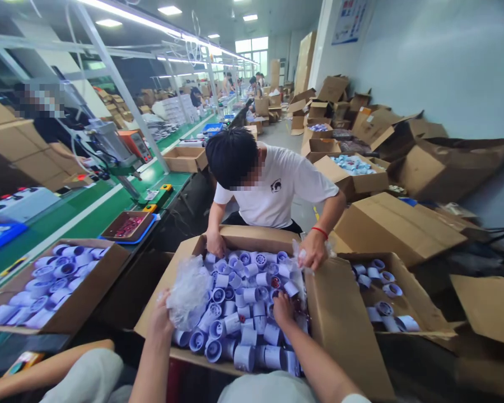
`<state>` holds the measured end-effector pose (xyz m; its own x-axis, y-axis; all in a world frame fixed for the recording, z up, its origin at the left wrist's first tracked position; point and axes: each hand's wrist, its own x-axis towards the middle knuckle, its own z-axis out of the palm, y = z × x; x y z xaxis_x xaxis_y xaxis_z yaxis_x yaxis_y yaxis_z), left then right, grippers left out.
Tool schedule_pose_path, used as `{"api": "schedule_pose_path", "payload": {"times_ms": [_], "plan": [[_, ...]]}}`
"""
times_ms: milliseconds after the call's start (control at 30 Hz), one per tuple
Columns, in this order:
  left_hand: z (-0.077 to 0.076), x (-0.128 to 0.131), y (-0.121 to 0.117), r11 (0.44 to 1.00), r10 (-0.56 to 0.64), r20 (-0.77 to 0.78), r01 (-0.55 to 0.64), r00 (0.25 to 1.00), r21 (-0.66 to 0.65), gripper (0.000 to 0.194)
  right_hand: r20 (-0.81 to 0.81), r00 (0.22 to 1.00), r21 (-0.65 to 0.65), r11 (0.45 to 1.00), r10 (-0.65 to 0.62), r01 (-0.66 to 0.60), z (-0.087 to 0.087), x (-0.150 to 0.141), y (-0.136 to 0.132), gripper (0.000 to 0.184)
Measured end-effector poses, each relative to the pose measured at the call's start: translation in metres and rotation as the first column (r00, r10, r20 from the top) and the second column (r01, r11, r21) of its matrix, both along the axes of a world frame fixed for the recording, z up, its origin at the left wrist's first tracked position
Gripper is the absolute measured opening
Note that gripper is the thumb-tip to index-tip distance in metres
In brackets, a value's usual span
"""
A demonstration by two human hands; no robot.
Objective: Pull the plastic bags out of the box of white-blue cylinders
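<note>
A cardboard box (340,330) in front of me is full of pale lilac plastic cylinders (243,296). My left hand (162,319) is closed on a crumpled clear plastic bag (188,291) at the box's near left corner. My right hand (282,309) reaches into the cylinders, fingers curled down among them; what they hold is hidden. A person in a white T-shirt (277,190) bends over the far side of the box, one hand (215,244) on its rim, the other hand (313,252) gripping plastic film.
A second box of lilac cylinders (50,285) sits at left on a green conveyor bench (88,215). Another box with a few cylinders (386,296) stands at right. Empty and open cartons (403,224) crowd the floor along the right wall. Other workers are far back.
</note>
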<state>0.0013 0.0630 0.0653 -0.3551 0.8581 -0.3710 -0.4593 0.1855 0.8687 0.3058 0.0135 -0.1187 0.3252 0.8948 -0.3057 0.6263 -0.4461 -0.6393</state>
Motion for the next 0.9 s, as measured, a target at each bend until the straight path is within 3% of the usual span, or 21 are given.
{"api": "schedule_pose_path", "payload": {"times_ms": [100,200,300,433,500,600,667,767,900], "plan": [[-0.008,0.009,-0.014,0.992,-0.085,-0.128,0.072,0.988,-0.103,0.022,-0.188,0.979,0.052,0.995,-0.076,0.088,-0.001,0.005,0.003,0.021],[-0.023,0.024,-0.028,0.979,-0.166,-0.240,0.130,0.957,-0.159,0.016,-0.420,0.893,0.079,0.974,-0.162,0.213,-0.001,0.017,0.001,0.014],[-0.042,0.047,-0.035,0.954,-0.290,-0.358,0.240,0.887,-0.178,0.006,-0.673,0.707,0.051,0.939,-0.219,0.339,0.001,0.027,-0.008,0.012],[-0.060,0.090,-0.039,0.872,-0.489,-0.386,0.447,0.782,-0.198,0.005,-0.919,0.363,0.002,0.918,-0.154,0.396,0.007,0.029,-0.029,0.025],[-0.063,0.112,-0.042,0.794,-0.600,-0.435,0.566,0.672,-0.220,0.009,-0.972,0.217,-0.004,0.922,-0.095,0.387,0.013,0.026,-0.039,0.030],[-0.061,0.137,-0.049,0.658,-0.674,-0.614,0.711,0.411,-0.247,0.027,-0.996,0.076,-0.021,0.940,-0.050,0.340,0.021,0.020,-0.049,0.032],[-0.058,0.146,-0.052,0.581,-0.661,-0.689,0.784,0.297,-0.219,0.043,-0.999,0.030,-0.034,0.953,-0.045,0.301,0.025,0.017,-0.052,0.032],[-0.055,0.151,-0.054,0.487,-0.649,-0.729,0.855,0.218,-0.178,0.056,-0.998,0.025,-0.053,0.968,-0.061,0.244,0.026,0.011,-0.054,0.034],[-0.054,0.149,-0.053,0.493,-0.606,-0.792,0.817,0.078,-0.297,0.039,-0.976,0.168,-0.100,0.974,-0.135,0.204,0.022,0.001,-0.057,0.034]]}}
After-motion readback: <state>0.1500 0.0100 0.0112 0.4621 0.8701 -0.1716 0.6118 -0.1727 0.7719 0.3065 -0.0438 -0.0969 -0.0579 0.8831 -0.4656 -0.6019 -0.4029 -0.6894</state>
